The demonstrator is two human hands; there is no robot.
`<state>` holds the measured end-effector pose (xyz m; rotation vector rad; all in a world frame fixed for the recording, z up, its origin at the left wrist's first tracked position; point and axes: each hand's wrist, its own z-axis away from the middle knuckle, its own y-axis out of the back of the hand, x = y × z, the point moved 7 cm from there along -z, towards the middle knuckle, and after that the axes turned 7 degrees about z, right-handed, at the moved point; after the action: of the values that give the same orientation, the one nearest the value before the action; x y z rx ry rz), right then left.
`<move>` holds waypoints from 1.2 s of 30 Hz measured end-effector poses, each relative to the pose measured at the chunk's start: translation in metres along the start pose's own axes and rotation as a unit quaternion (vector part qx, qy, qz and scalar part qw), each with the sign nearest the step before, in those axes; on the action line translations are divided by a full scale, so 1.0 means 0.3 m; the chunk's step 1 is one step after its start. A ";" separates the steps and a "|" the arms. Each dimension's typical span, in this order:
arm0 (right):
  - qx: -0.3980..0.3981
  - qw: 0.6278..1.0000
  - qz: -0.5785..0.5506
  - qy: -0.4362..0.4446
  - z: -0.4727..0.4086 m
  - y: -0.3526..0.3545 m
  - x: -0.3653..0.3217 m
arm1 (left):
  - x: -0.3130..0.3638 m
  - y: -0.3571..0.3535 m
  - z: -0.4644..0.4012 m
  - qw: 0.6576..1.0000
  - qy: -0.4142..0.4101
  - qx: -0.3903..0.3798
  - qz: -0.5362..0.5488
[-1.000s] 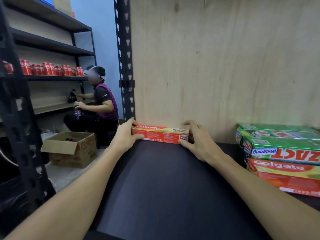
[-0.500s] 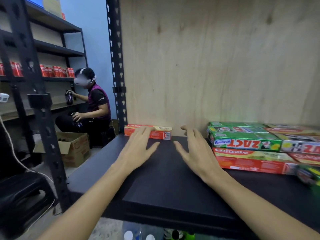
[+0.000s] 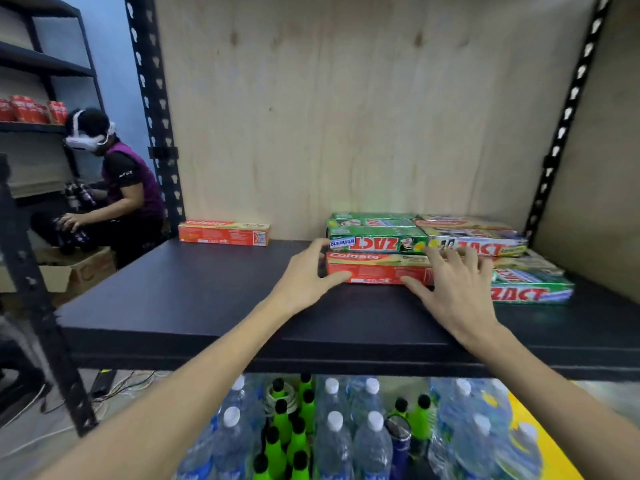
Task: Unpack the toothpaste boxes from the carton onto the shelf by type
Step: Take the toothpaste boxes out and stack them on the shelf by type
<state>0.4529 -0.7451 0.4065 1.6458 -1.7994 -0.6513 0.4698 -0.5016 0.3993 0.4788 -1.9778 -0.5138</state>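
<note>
Red and cream, the Colgate box [image 3: 377,268] lies at right of centre in the head view, at the front of a mixed pile on the black shelf [image 3: 194,299], its long axis running left to right across the frame. Both hands come at it from below. The left hand [image 3: 308,277] cups its left end, thumb along the front face and fingers curled toward the end flap. The right hand [image 3: 457,285] covers its right part, fingers spread over the top edge and thumb on the front face. Neither looks clamped yet; I judge the box is about to be lifted or slid. The left hand is the nearer to the free end.

A second Colgate box [image 3: 223,233] lies alone at centre left against the plywood back panel [image 3: 346,116], well apart from the pile and with the same left-to-right axis. If sorting is by brand, I judge the held-at box belongs leftward, beside it.

Readable writing: "Colgate" on both red boxes. "ZACT" and "whitening" are printed upside down on the green ZACT box [image 3: 377,239] just behind, with more ZACT boxes [image 3: 530,292] to the right. No carton for the toothpaste can be made out.
</note>
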 end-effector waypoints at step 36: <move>-0.106 0.906 -0.340 0.231 -0.261 -0.132 -0.906 | -0.560 0.816 0.085 0.969 0.132 0.157 -0.137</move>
<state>0.5484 -0.4759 0.4036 2.0561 -0.7740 -0.6389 0.4912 -0.2043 0.3993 0.9789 -1.7485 -0.2854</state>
